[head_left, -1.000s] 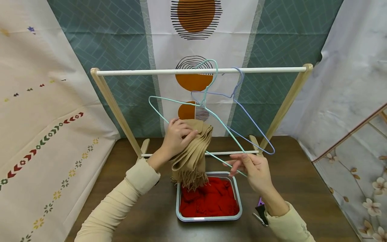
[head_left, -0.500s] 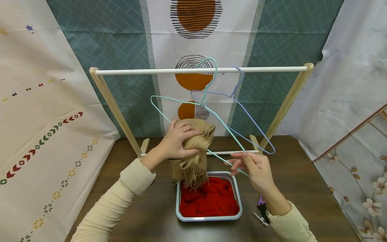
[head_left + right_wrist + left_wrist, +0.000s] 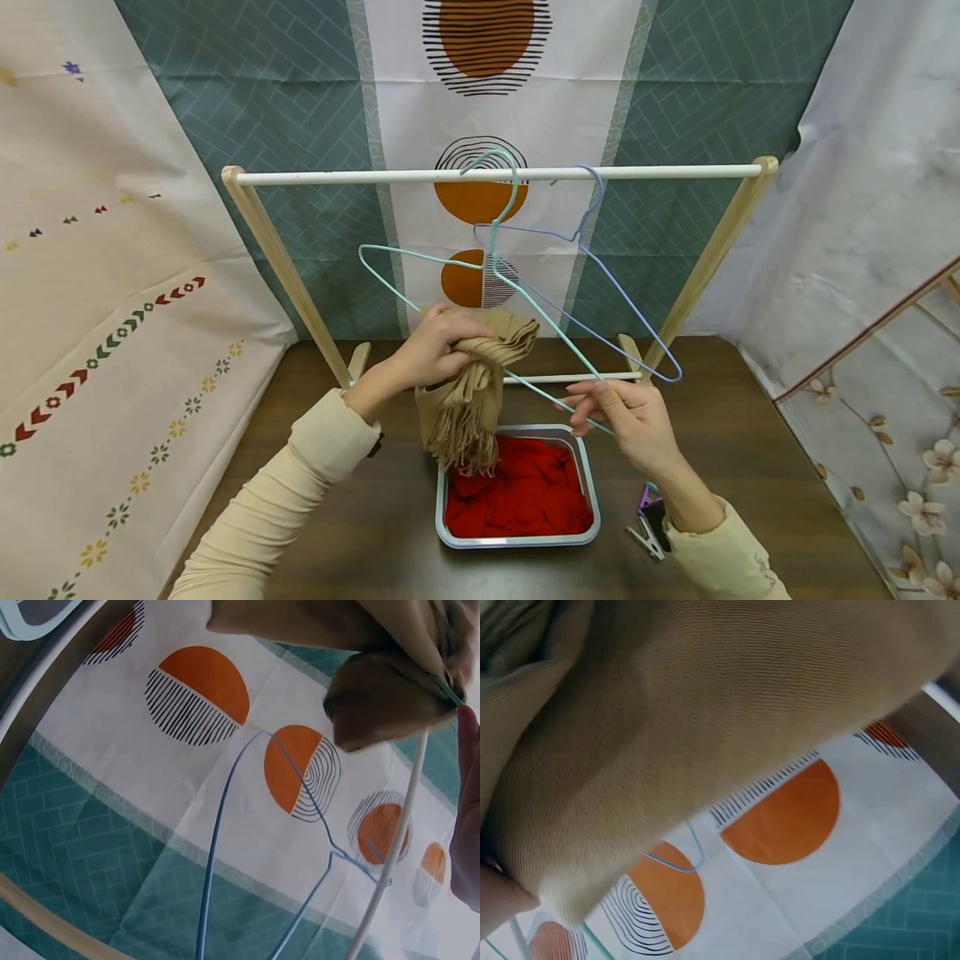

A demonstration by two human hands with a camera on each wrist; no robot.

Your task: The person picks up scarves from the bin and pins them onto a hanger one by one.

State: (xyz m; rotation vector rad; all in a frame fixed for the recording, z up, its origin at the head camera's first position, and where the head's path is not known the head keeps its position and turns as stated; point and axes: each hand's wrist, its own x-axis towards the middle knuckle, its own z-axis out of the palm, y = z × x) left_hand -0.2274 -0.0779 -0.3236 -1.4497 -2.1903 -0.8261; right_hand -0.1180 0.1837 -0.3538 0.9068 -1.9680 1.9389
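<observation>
A tan fringed scarf (image 3: 480, 392) is bunched in folds in front of the mint-green hanger (image 3: 551, 321). My left hand (image 3: 438, 346) grips its upper folds, and the fringe hangs over the left rim of the tray. The hanger's lower bar disappears at the scarf; whether the cloth goes over it is hidden. With thumb and fingers my right hand (image 3: 630, 417) pinches the hanger near its lower right corner. The hanger's hook lies over the white rail (image 3: 337, 177). In the left wrist view, the scarf (image 3: 727, 712) fills the upper half.
A blue hanger (image 3: 622, 292) hangs on the rail to the right. Below stands a grey-rimmed tray (image 3: 517, 542) with red cloth (image 3: 525, 492) inside. Several small clips (image 3: 648, 529) lie on the brown table (image 3: 337, 508) beside my right forearm. Wooden posts (image 3: 285, 267) support the rail.
The mint-green hanger has shifted left along the rail. My left hand has regripped the scarf, its fingers now more curled, and the scarf sits slightly lower and left. My right hand has barely moved.
</observation>
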